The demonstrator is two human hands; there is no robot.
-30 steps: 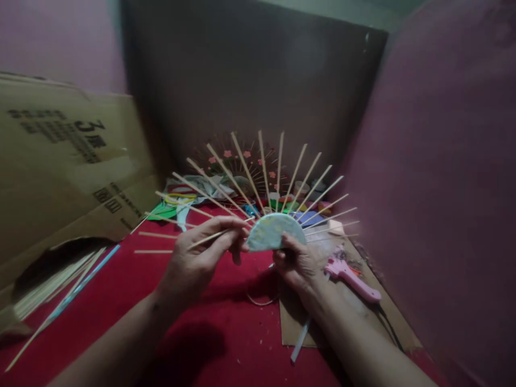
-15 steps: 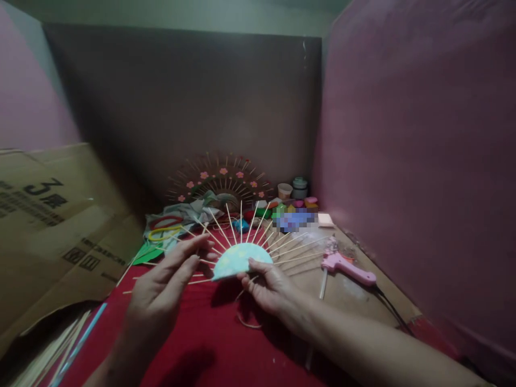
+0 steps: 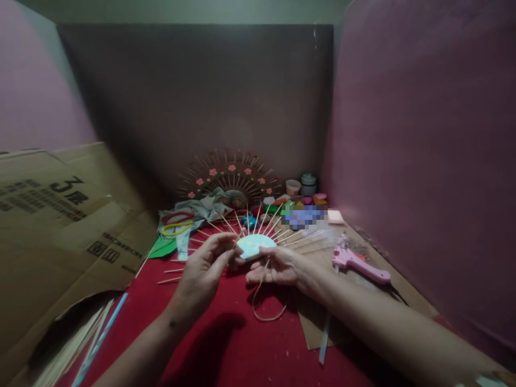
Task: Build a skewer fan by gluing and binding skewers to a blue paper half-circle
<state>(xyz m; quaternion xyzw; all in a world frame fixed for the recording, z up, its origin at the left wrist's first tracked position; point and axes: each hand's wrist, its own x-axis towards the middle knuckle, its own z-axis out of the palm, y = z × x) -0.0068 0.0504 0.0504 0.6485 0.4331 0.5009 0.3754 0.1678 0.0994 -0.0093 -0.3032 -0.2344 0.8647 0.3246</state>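
Observation:
A pale blue-green half-disc [image 3: 256, 246] with thin wooden sticks [image 3: 264, 217] fanning out from its curved edge is held above the red cloth. My right hand [image 3: 278, 267] grips its lower right edge, thumb on top and fingers beneath. At the left end of the half-disc, my left hand [image 3: 212, 262] is closed in a pinch among the sticks, on what looks like a thin strand of twine; its fingertips are partly hidden. A loop of twine [image 3: 269, 320] hangs below my right hand.
A pink glue gun [image 3: 363, 266] with a glue stick lies on cardboard at right. Behind stand a flower-decorated stick fan [image 3: 231, 169], scissors with yellow handles [image 3: 175, 228], coloured clay pieces and a jar [image 3: 308, 185]. A cardboard box [image 3: 60, 242] is at left, with loose sticks below.
My left hand has moved right to the half-disc's edge and its fingers have closed in. The fan of sticks now tilts further away. More of the twine loop shows below.

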